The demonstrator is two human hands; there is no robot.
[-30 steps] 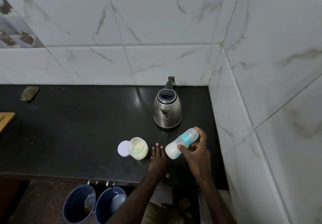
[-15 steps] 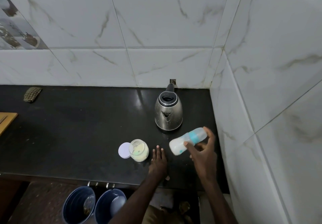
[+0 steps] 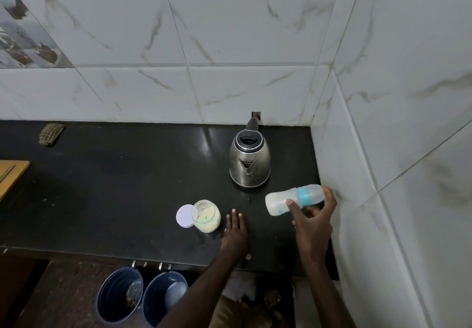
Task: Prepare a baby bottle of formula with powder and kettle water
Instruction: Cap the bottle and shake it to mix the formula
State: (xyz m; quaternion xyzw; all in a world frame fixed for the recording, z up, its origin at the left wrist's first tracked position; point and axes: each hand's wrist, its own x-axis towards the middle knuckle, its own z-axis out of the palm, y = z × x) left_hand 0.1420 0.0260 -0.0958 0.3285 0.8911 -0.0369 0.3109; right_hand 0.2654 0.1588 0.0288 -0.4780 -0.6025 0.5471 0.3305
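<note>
My right hand point(image 3: 313, 221) grips a capped baby bottle point(image 3: 293, 199) with a teal ring, held almost on its side above the black counter point(image 3: 115, 189), its base pointing left. A steel kettle point(image 3: 249, 160) stands just behind it, lid closed, spout toward me. An open jar of pale formula powder point(image 3: 206, 216) sits left of my left hand point(image 3: 235, 233), with its white lid point(image 3: 184, 216) lying flat against the jar's left side. My left hand rests flat on the counter, fingers straight, holding nothing.
Tiled walls close the counter at the back and right point(image 3: 357, 149). A folded cloth point(image 3: 51, 133) lies at the far left back, and a wooden board point(image 3: 11, 174) pokes in from the left edge. Two dark blue buckets point(image 3: 143, 299) stand on the floor below the counter front.
My right hand has swung the bottle right and tipped it flatter, from slanted toward nearly horizontal. My left hand has stayed flat on the counter.
</note>
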